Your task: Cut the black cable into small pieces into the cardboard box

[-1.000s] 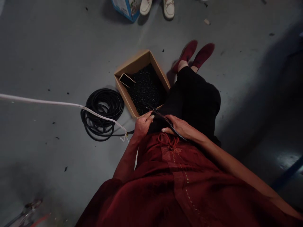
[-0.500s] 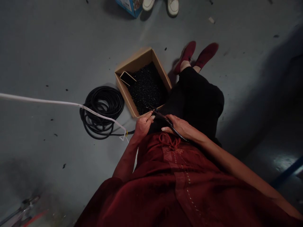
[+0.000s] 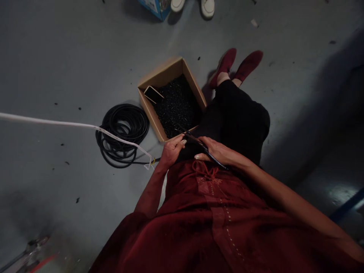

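Note:
My left hand (image 3: 171,150) is closed near the front corner of the cardboard box (image 3: 156,122), and the black hose runs to it from the coil (image 3: 125,131) on the left. My right hand (image 3: 214,149) grips a dark, slim tool that looks like scissors (image 3: 195,139); its tips point at the box's near edge, just above my left fingertips. Many small black pieces (image 3: 176,102) fill the box, and a flat rectangular dark object with a pale rim (image 3: 153,94) lies among them.
A white cord (image 3: 57,122) stretches from the left edge over the coil to a yellow tie (image 3: 153,161). At the top are another person's white shoes (image 3: 207,8) and a blue box (image 3: 155,7). Blurred metal parts (image 3: 31,252) lie at bottom left.
Both hands have barely moved. The tips of the dark tool look slightly shifted to the left.

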Demonstrator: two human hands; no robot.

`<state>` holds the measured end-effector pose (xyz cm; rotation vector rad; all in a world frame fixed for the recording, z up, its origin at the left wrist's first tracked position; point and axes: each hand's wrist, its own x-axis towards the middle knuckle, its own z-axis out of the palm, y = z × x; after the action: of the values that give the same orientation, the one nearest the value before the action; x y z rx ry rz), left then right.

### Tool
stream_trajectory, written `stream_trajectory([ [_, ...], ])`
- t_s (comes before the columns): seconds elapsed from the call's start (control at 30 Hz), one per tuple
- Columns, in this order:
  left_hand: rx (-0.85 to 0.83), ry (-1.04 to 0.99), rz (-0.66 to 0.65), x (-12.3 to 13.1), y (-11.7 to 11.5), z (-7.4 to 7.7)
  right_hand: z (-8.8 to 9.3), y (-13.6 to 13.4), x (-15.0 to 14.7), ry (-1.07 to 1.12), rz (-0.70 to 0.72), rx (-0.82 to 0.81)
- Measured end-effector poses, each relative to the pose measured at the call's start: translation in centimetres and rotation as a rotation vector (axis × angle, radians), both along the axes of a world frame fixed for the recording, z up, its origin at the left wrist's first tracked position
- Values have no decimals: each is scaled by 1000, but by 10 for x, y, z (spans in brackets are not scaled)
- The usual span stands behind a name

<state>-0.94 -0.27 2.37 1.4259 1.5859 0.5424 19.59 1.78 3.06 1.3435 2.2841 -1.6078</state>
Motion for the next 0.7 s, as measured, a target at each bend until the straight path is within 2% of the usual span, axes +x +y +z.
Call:
stream_trajectory([
  [0.27,37,84,-42,2,-1,0,4,-5,-9,-164,-34,97],
  [0.4,14,123,-59,2,0,-1,5,-7,-12,-188,-52,95],
  [0.7,-78,119,-25,3,1,-22,-12,-6,-14,-281,-27,67],
])
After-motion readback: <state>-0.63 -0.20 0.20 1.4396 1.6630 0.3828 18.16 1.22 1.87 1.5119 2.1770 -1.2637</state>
